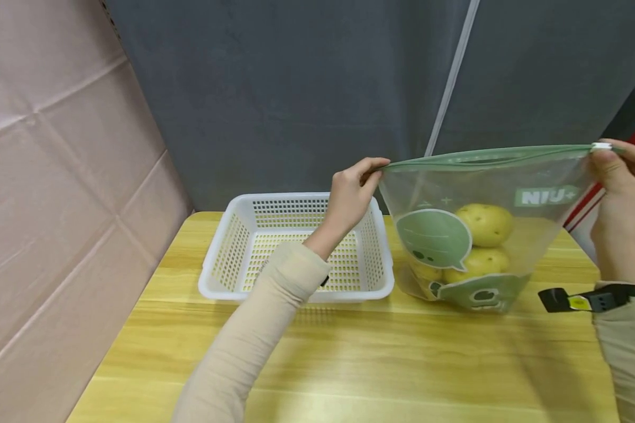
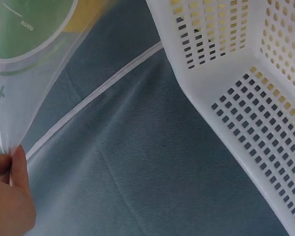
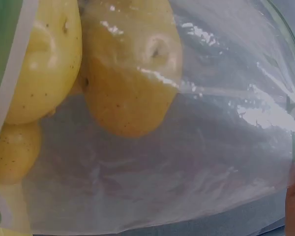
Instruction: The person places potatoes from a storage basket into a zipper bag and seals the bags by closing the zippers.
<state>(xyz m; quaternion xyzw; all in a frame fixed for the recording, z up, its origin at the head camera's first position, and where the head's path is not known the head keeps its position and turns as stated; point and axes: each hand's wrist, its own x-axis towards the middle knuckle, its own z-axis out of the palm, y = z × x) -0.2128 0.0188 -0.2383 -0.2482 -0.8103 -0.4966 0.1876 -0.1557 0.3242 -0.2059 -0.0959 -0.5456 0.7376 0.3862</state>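
A clear zip bag (image 1: 545, 235) with green prints hangs upright between both hands, its bottom close over the table. Several yellow potatoes (image 1: 487, 225) lie inside, stacked in its lower part. My left hand (image 1: 349, 194) pinches the top left corner between thumb and fingers. At the opposite top corner, my right hand (image 1: 627, 205) pinches the green zip edge right at the white slider (image 1: 601, 146). The zip edge (image 1: 487, 157) shows a narrow gap along its middle. In the right wrist view, potatoes (image 3: 132, 73) press near the clear film.
A white perforated plastic basket (image 1: 367, 295) stands on the wooden table (image 1: 391, 364), left of the bag and partly behind my left forearm. A grey curtain (image 1: 296, 106) hangs behind the table. Pinkish cloth (image 1: 58, 223) covers the left side.
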